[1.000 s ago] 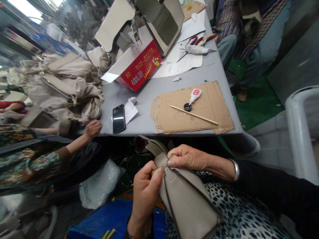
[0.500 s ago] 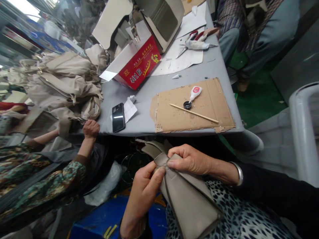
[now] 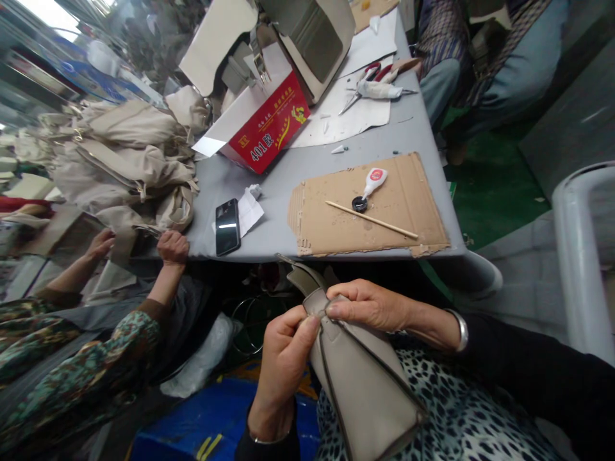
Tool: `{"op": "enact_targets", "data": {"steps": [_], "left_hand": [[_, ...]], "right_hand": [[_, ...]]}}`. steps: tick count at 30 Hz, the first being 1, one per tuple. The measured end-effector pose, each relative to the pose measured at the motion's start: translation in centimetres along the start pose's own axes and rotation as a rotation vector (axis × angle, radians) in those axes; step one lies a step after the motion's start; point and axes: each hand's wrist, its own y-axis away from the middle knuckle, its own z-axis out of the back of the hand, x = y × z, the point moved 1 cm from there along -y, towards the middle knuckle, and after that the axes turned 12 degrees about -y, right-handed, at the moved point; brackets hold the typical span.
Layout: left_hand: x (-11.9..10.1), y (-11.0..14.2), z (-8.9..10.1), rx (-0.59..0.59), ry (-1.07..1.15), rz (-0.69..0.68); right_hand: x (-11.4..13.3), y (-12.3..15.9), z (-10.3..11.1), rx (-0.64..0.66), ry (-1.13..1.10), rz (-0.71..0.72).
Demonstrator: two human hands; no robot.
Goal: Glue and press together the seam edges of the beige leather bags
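— Where's the bag?
— The taupe bag point(image 3: 365, 384) lies in the lap, near the counter point(image 3: 288, 173) edge. Both hands pinch its top corner: left hand point(image 3: 283, 362) from below, right hand point(image 3: 369, 306) from above.
— How far along?
— The body looks assembled; that corner seems unfinished. The glue bottle point(image 3: 372, 182) and stick point(image 3: 371, 219) lie on the cardboard point(image 3: 408, 218).
— Any change?
— The grip stays. The co-worker's second hand point(image 3: 100, 243) has appeared at left.

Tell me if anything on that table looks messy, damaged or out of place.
The cardboard sheet has ragged, torn front corners and spots around the uncapped glue bottle. The red box sits askew with its flap open. The phone lies close to the table edge.
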Motion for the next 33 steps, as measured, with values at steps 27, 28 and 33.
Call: {"op": "enact_targets", "data": {"steps": [27,28,33], "left_hand": [[-2.5,1.0,1.7,0.271,-0.088,0.027],[-2.5,0.9,1.6,0.252,-0.080,0.043],[-2.3,0.8,0.7,0.123,-0.129,0.053]], "right_hand": [[1.1,0.7,-1.1,-0.096,0.224,0.022],[1.0,0.7,-1.0,-0.098,0.216,0.024],[0.6,0.8,-0.8,-0.107,0.196,0.045]]}}
